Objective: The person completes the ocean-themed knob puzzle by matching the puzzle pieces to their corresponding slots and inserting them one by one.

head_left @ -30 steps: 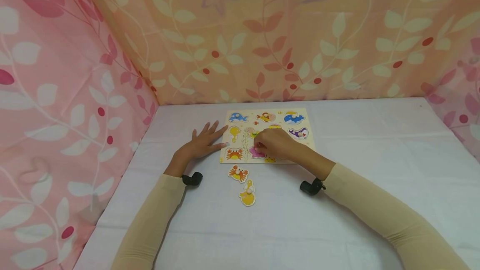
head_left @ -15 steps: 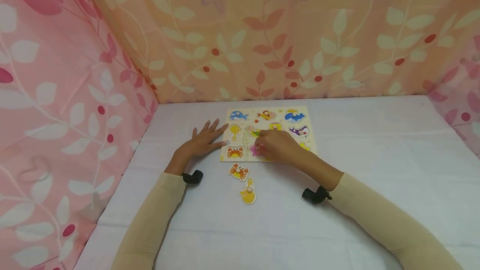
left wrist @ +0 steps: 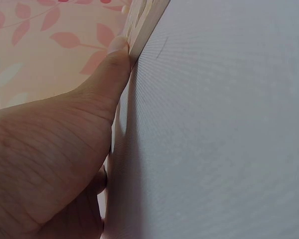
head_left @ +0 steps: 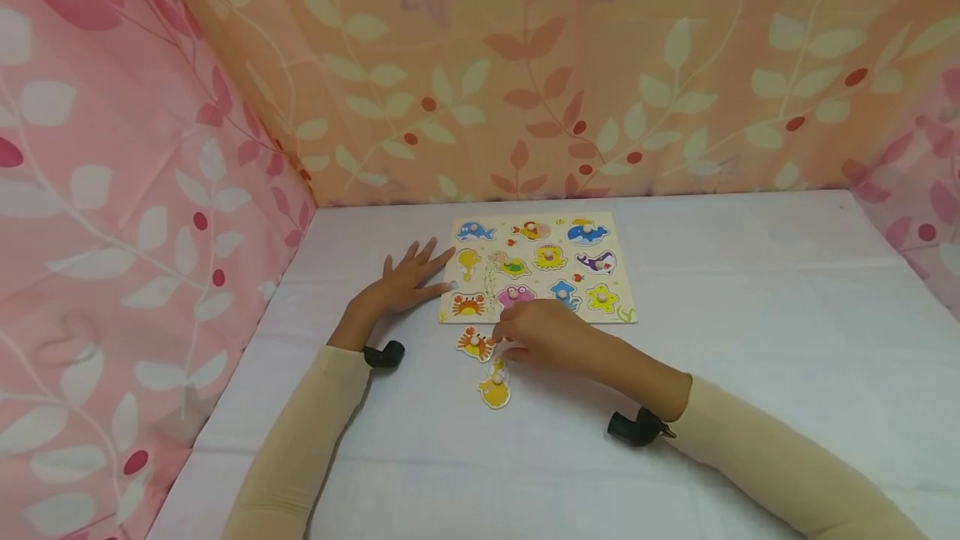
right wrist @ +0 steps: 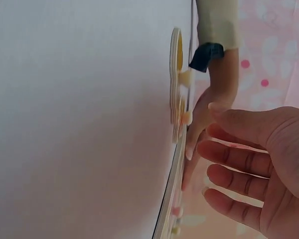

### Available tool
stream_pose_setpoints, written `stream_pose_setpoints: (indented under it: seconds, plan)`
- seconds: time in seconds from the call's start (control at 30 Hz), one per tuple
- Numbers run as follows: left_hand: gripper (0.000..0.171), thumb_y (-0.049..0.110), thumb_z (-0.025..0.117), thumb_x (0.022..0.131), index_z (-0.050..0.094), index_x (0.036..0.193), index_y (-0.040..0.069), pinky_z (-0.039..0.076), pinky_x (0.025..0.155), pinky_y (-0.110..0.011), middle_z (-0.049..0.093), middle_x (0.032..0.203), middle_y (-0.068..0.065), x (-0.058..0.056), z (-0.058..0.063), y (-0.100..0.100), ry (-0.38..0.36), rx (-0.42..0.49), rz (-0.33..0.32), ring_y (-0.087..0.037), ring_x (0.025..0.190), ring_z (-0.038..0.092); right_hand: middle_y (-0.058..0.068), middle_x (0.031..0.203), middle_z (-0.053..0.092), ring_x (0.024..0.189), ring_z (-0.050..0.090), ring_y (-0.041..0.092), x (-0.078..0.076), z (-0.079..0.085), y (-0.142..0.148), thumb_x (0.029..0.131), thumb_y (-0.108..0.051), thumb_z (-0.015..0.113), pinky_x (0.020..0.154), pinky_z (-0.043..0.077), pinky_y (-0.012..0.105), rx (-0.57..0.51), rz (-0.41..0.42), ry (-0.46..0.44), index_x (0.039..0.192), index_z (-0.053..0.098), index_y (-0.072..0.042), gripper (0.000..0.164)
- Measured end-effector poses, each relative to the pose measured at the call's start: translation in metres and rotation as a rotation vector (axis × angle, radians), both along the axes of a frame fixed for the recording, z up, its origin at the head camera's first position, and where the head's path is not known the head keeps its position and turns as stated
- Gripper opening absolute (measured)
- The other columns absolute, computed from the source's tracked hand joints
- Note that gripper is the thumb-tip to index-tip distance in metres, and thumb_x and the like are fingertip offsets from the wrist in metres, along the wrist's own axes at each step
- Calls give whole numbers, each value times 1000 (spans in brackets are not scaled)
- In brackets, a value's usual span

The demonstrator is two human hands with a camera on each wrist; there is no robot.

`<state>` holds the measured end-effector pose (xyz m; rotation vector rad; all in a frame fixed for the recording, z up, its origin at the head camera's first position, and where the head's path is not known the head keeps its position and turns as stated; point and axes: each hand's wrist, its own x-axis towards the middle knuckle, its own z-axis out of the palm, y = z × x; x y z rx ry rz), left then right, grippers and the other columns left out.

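Note:
A wooden peg puzzle board (head_left: 621, 305) with sea-animal pieces lies toward the back of the table. My left hand (head_left: 405, 283) rests on the table at its left side, fingers spread; in the left wrist view the thumb (left wrist: 120, 55) touches the board's edge. My right hand (head_left: 555, 338) hovers over the near edge, fingers loosely bent and holding nothing in the right wrist view. Its fingertips are right beside the loose crab piece (head_left: 472, 343). Just nearer lies a yellow seahorse piece (head_left: 494, 394), partly overlapped by the hand. A pink knobbed piece (head_left: 513, 295) sits in the board.
Printed seahorse (head_left: 468, 263) and crab (head_left: 468, 304) shapes show on the board's left side. White cloth (head_left: 420, 457) covers the table. Patterned fabric walls (head_left: 540, 73) stand behind and at both sides. Each wrist carries a black camera, the right one (head_left: 633, 427) included.
My right hand has let go of the pink piece in the board and moved toward me, to the loose crab piece. The left hand has stayed in place.

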<state>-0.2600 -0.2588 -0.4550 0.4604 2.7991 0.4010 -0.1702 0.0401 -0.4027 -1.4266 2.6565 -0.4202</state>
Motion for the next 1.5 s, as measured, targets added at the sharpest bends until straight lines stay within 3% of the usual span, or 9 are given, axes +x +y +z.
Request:
stream_pose_setpoints:
  seconds: [0.4, 0.7, 1.17, 1.5]
  plan:
    - [78, 70, 46, 97, 14, 162, 41, -11, 114, -70, -4, 171, -3, -1, 0, -4, 3, 13, -8, -33, 156, -12, -3, 110, 75, 109, 68, 14, 15, -3, -6, 90, -23, 80, 91, 55, 31, -26, 110, -80, 109, 79, -18, 20]
    - [77, 69, 46, 98, 15, 162, 42, -10, 114, -70, -2, 171, -3, -1, -2, -3, 7, 27, -16, -33, 156, -11, -11, 97, 73, 95, 63, 6, 18, -5, -4, 88, -18, 81, 78, 50, 18, -39, 184, -86, 104, 82, -21, 17]
    - [77, 69, 47, 97, 15, 162, 42, -10, 115, -70, -2, 171, -2, -1, 1, -2, 0, 26, -14, -33, 156, -11, -11, 91, 72, 86, 58, 7, 15, -13, -6, 91, -16, 78, 71, 46, 17, -6, 176, -44, 101, 81, -23, 13]
    - [77, 69, 45, 98, 14, 162, 41, -9, 114, -70, -4, 171, -3, -3, -1, -4, 1, 15, -25, -33, 156, -11, -8, 99, 76, 96, 65, 11, 14, -11, -5, 91, -19, 78, 80, 52, 20, 42, 165, 22, 103, 80, -19, 12]
